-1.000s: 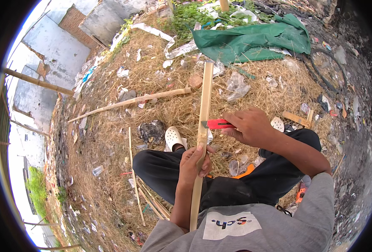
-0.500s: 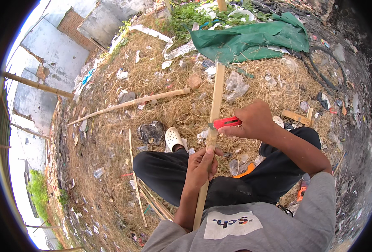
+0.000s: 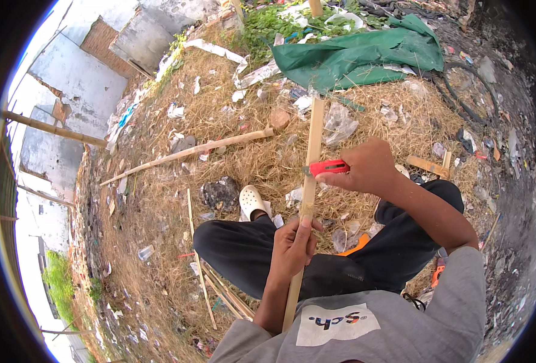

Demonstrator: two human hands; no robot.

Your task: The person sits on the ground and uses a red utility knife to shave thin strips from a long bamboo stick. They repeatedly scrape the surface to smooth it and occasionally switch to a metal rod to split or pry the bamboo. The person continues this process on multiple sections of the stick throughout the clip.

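A pale bamboo strip [image 3: 315,133] runs lengthwise in front of me, from my lap out over the dry grass. My left hand [image 3: 294,245] is closed round its lower part, the thumb lying along the face of the strip. In my right hand [image 3: 367,168] is a red utility knife [image 3: 330,167], gripped in the fist and pointing left. Its blade touches the strip above my left hand. The far end of the strip reaches close to a green tarp.
A crumpled green tarp [image 3: 364,57] lies ahead. Left are a long bamboo pole [image 3: 189,154], a dark stone [image 3: 220,193] and thin bamboo strips [image 3: 228,296]. An orange tool [image 3: 357,245] lies between my legs. Litter is scattered over the grass, with a broken wall [image 3: 77,75] far left.
The knife has slid slightly away from me along the bamboo strip, its blade still against it. My left hand keeps its hold, lying slightly lower in view.
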